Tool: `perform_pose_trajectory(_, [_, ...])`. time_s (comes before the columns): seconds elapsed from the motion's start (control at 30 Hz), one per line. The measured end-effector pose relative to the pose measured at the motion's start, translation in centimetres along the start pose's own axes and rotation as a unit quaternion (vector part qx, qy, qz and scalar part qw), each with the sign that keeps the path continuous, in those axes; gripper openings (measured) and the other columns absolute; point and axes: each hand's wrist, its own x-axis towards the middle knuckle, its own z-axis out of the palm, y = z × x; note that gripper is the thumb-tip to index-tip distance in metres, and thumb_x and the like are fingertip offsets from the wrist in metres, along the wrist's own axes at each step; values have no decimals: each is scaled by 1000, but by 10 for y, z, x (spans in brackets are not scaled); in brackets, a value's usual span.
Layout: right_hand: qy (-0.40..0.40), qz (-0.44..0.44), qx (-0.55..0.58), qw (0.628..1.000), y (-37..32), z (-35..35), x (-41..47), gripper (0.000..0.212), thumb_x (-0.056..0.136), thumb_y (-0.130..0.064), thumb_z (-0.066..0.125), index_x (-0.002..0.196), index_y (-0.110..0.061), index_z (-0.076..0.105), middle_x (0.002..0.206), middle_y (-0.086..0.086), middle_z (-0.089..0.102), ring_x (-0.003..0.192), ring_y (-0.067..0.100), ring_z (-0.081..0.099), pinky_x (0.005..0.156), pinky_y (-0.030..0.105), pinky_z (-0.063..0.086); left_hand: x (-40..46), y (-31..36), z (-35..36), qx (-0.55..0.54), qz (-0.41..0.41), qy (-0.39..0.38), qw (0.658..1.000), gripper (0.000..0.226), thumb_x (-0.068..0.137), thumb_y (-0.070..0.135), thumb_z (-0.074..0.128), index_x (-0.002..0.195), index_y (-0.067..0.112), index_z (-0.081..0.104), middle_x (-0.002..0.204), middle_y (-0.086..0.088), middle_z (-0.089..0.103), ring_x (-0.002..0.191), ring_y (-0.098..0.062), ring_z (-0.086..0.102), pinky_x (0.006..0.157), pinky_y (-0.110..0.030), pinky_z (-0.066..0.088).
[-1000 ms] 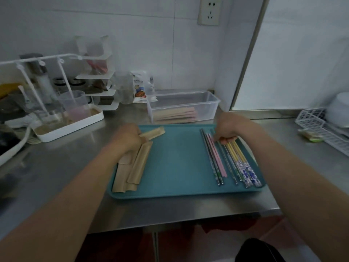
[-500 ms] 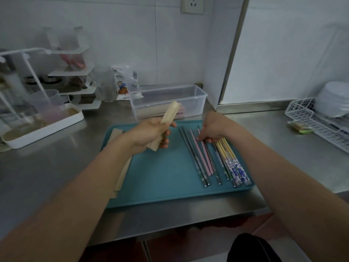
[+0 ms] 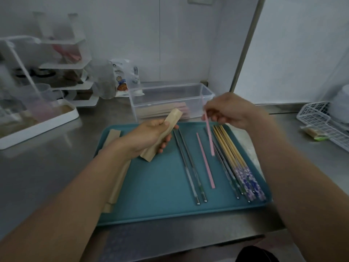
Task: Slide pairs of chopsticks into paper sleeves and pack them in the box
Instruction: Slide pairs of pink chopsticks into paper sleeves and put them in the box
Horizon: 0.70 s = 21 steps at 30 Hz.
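My left hand [image 3: 149,136] grips a brown paper sleeve [image 3: 164,135] above the left half of a teal tray [image 3: 156,186]. My right hand [image 3: 229,111] pinches one pink chopstick [image 3: 209,138] by its top end, lifted off the tray and hanging down. Its pink partner [image 3: 205,160] lies flat on the tray. Two metal chopsticks [image 3: 189,167] lie left of it; several wooden and blue-patterned chopsticks [image 3: 234,161] lie to the right. More sleeves [image 3: 118,178] are stacked at the tray's left edge. A clear plastic box [image 3: 171,100] behind the tray holds sleeved pairs.
The tray sits on a steel counter [image 3: 47,163]. A white tray with a rack [image 3: 37,118] stands at the left, with shelves and a bag behind. A white wire basket [image 3: 324,121] is at the far right, by a wall panel.
My right hand has lifted one pink chopstick off the tray; the other pink one stays lying there. My left hand has brought the sleeve from the stack toward the tray's middle.
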Motion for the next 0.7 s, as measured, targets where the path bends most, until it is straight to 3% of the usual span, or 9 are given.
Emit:
perform_pose_trajectory(0.07, [-12,-55,115,992,-4,7,6,5,95,-3,58,99,-7,57,81,20,70,48,10,46,38,17,33,3,-1,-1,12,2,22,1000,34,105,33,37,106,14,65,59,3,49,45,-10,43,42,-23,40])
perform_pose_trajectory(0.17, [-16,-101,186,977,-2,22,11,21,97,1,53,112,-13,58,73,12,65,49,10,45,40,18,35,5,0,-1,9,3,45,999,39,105,36,34,99,13,65,54,5,45,41,-9,39,39,-20,35])
perform_pose_trajectory(0.37, [-147,-107,376,909,12,32,7,31,92,7,53,120,-1,64,87,10,68,77,14,66,72,21,57,2,1,2,18,23,38,999,41,104,40,36,100,11,65,61,-1,54,44,-11,43,40,-20,38])
perform_pose_trajectory(0.5, [-163,-101,395,899,20,38,8,20,92,-3,58,111,-4,64,82,6,63,73,13,63,68,20,56,-1,1,4,24,25,35,999,40,105,39,35,99,11,65,65,-4,58,45,-13,45,43,-22,39])
perform_pose_trajectory(0.6, [-128,-98,325,932,20,42,9,26,100,-25,53,102,-3,67,72,4,56,61,11,52,53,19,46,-2,1,4,18,22,25,999,38,105,35,35,100,11,64,63,-2,55,47,-12,45,44,-22,41])
perform_pose_trajectory(0.7, [-99,-117,262,953,21,45,9,32,103,-23,50,94,1,70,72,6,51,60,10,45,49,18,37,-2,-1,4,-7,21,17,1000,36,105,32,35,99,11,64,59,-1,50,50,-13,47,47,-23,45])
